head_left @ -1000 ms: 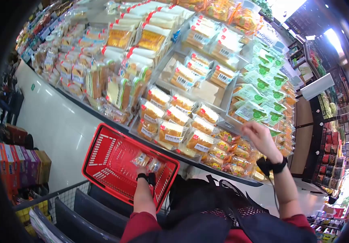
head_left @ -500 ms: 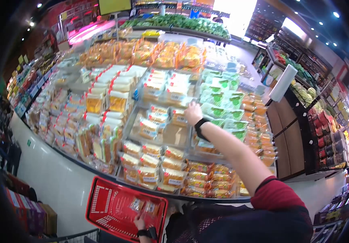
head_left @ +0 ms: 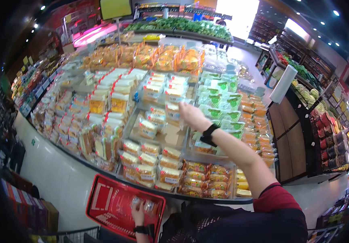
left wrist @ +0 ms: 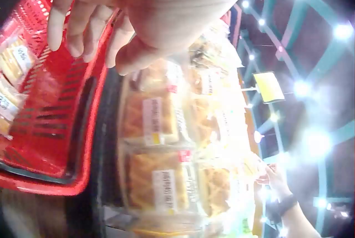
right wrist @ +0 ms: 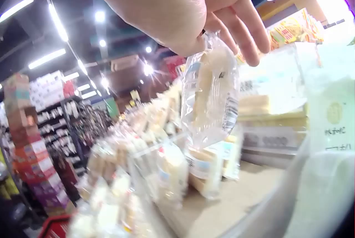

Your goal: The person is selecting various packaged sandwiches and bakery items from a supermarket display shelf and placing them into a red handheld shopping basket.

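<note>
My right hand (head_left: 194,117) reaches over the bread display and pinches the top of a clear wrapper. From it hangs a packaged bread slice (right wrist: 211,94), pale with a barcode, above a tray with a brown cardboard base (right wrist: 252,193). Other wrapped breads (right wrist: 205,171) stand in that tray just below. Down at the red shopping basket (head_left: 113,202), my left hand (head_left: 138,214) is over the inside, near two wrapped bread packs (head_left: 150,207). In the left wrist view its fingers (left wrist: 77,30) extend loosely with nothing between them.
Wrapped waffle-patterned breads (left wrist: 155,121) line the display's front edge beside the basket. Green packets (head_left: 219,99) fill the section right of my right hand, and stacked sandwiches (head_left: 97,150) the left. A dark-sided stand (head_left: 292,141) is at the right, stacked boxes (head_left: 30,206) at lower left.
My right hand has gone from above the display's front right out to the middle tray and now pinches a bread pack. The head view has tilted up. The left hand stays at the basket.
</note>
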Motion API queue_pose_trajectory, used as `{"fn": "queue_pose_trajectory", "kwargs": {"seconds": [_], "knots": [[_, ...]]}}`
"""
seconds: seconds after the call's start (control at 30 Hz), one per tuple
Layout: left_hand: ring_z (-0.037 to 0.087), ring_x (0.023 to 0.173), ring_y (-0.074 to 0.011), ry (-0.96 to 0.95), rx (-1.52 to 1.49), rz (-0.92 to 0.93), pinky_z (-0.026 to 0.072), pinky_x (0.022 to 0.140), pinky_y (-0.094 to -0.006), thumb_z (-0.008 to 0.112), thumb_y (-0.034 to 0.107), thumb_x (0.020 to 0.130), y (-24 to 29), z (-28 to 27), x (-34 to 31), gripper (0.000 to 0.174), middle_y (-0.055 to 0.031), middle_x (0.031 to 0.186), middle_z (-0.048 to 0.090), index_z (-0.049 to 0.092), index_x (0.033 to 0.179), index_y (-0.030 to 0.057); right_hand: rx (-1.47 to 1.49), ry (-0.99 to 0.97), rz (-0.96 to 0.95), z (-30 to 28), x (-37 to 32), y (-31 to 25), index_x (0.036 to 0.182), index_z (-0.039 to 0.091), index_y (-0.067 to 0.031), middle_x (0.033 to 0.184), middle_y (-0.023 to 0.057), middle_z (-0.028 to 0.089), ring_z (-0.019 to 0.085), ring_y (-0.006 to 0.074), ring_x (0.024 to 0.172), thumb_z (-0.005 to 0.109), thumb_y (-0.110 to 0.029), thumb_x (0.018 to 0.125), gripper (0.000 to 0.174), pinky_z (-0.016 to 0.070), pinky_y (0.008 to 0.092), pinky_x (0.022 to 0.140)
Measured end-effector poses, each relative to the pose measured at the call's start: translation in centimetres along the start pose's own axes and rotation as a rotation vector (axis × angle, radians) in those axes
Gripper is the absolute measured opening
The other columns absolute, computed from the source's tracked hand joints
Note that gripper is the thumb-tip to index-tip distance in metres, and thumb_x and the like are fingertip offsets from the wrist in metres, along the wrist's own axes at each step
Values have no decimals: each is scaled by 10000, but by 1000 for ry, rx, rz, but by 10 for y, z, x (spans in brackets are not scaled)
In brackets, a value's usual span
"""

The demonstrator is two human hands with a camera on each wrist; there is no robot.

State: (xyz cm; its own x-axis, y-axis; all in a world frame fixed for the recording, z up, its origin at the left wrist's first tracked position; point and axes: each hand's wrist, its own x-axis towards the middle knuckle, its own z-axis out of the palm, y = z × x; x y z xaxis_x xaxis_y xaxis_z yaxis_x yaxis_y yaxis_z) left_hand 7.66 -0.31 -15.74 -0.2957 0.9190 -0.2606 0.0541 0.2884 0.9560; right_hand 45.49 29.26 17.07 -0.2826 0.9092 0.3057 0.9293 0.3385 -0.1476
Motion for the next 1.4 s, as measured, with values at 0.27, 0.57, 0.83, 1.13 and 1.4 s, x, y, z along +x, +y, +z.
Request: {"fn": "queue_pose_trajectory", "kwargs": {"seconds": [0.27, 0.57, 0.83, 1.13, 1.4], "knots": [[585, 973, -137, -300, -232, 27, 465, 845, -261, 477, 216, 968, 212, 40, -48, 283, -82, 1088, 626, 565, 1169, 36, 1148, -193, 70, -68, -118, -64, 977, 437, -10, 1033, 104, 603, 594, 100, 865, 471, -114, 964, 110, 512, 243, 717], [534, 1106, -199, -676, -594, -204, 439, 923, -360, 316, 492, 971, 230, 42, -100, 619, -124, 1277, 502, 415, 1309, -17, 1441, -538, 219, -8, -221, -121, 954, 435, -9, 1090, 113, 584, 588, 104, 904, 481, -64, 951, 72, 527, 259, 751], [550, 1106, -186, -579, -459, -221, 447, 948, -344, 535, 210, 932, 207, 25, -118, 413, -100, 1200, 557, 437, 1271, -4, 1344, -586, 176, 21, -232, -152, 990, 498, -5, 1007, 62, 616, 582, 72, 839, 531, -83, 932, 102, 489, 227, 703], [544, 1093, -213, 120, -642, -379, 415, 926, -389, 653, 257, 839, 72, -76, -86, 469, -70, 1173, 574, 480, 1227, 57, 1138, -623, 298, 14, -252, -138, 1042, 554, 8, 982, 58, 637, 612, 112, 907, 512, -70, 937, 138, 479, 258, 816], [560, 965, -191, 237, -463, -768, 430, 800, -395, 749, 306, 729, -106, -117, -16, 488, -37, 1076, 592, 524, 1138, 166, 941, -649, 467, 4, -274, -128, 1017, 579, 21, 917, 48, 647, 627, 94, 835, 530, -67, 926, 136, 499, 230, 728]]}}
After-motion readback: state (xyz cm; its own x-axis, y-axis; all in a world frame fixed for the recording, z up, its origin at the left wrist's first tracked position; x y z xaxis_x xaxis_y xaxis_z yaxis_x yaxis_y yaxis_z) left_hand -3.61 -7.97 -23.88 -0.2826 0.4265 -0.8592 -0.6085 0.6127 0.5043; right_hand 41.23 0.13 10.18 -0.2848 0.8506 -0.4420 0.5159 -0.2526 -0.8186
